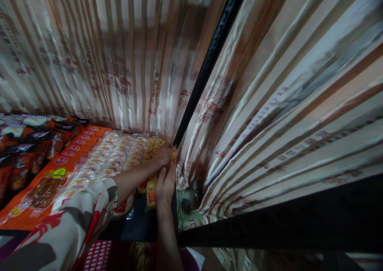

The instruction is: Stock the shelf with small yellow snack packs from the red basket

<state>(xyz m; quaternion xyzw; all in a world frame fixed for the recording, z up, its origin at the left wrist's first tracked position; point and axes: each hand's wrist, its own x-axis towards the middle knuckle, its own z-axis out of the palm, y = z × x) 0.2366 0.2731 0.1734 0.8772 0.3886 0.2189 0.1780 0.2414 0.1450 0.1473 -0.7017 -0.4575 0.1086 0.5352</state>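
My left hand (164, 154) reaches across the shelf from the left in a patterned sleeve. It is curled shut on a yellow snack packet (158, 142) at the back right corner. My right hand (165, 183) comes up from below, its fingers stretched flat along the row of yellow packets (151, 191), its fingertips touching the left hand. Both hands sit right beside the foot of a black pole (209, 63). What lies under the palms is hidden.
Clear packets of pale snacks (116, 155) fill the shelf middle, beside orange packets (54, 175) and dark red ones (20, 151) at the left. A striped satin curtain (284, 103) hangs behind and to the right. A dark shelf edge (269, 227) crosses the lower right.
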